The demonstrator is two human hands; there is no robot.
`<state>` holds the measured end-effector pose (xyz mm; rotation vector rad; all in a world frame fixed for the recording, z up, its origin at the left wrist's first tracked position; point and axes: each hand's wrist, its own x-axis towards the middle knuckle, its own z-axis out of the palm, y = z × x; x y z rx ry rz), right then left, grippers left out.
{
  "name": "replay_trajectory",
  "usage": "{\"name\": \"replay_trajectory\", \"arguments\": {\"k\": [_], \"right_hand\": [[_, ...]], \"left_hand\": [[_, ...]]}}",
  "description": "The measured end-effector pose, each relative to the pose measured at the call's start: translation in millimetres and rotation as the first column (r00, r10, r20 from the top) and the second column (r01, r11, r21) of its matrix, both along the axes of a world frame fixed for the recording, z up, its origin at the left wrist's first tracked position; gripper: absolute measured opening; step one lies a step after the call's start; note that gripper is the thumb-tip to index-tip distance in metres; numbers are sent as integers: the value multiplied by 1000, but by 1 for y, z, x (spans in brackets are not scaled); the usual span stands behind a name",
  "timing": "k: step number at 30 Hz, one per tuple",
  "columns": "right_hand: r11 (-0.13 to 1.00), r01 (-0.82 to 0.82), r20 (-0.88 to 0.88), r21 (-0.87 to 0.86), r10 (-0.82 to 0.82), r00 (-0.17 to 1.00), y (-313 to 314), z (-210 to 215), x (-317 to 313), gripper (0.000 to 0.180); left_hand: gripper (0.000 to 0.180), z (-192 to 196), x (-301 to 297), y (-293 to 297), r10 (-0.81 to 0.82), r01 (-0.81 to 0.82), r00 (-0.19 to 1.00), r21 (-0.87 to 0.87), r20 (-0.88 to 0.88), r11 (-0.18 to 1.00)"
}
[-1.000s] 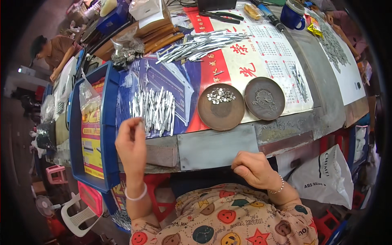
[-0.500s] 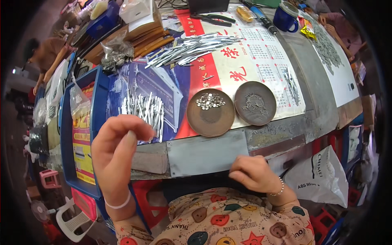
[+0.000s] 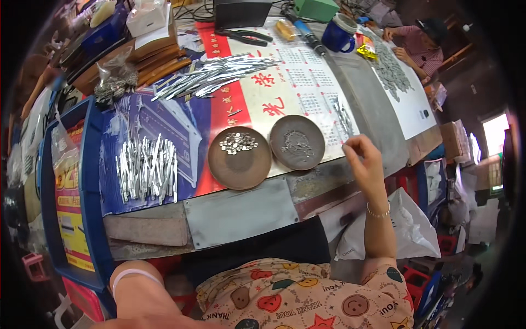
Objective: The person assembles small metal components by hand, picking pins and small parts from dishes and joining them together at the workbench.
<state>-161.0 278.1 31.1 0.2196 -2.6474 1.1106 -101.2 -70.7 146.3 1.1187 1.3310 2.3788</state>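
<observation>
The grey workbench [image 3: 375,104] spreads out in front of me, with a red-and-cream calendar sheet [image 3: 296,107] covering much of it and a blue plastic crate [image 3: 92,181] standing at its left end. Beyond the two dishes lies a long heap of narrow metal strips [image 3: 213,77], and nearer me, to the left, a second heap of shiny strips [image 3: 145,170]. Both heaps are loose and uncounted, so plenty looks left to handle; how much is done I can't judge from here.

My left hand [image 3: 150,304] is down at the lower edge, fingers out of sight, so I can't tell whether they hold anything. The left brown dish [image 3: 241,175] and the right brown dish [image 3: 285,126] sit side by side.

My right hand [image 3: 350,147] hangs beyond the right dish, fingers bent and thumb close to the forefinger; whether something is pinched there I can't tell. Just past my fingertips lies a sparse scatter of thin slivers [image 3: 344,118]. Smallest are the dishes' contents: fine grey pins [image 3: 296,141] in the right one, little silver discs [image 3: 238,143] in the left, covering only part of its bottom.
</observation>
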Motion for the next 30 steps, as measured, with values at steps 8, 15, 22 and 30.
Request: {"name": "replay_trajectory", "arguments": {"k": [8,15,22,30], "right_hand": [[954,48,-75,294,-27,997,41,-15,-48,11],[801,124,-127,586,-60,990,40,-28,-73,12],[766,78,-5,638,-97,995,16,-35,-103,16],[630,-118,48,768,126,991,142,-92,-122,28]], "left_hand": [[9,-1,10,2,0,0,1000,-7,12,1000],[8,0,14,8,-21,21,999,25,36,999],[8,2,30,-15,108,-110,987,7,120,994],[14,-89,64,31,151,-218,890,112,431,969]]}}
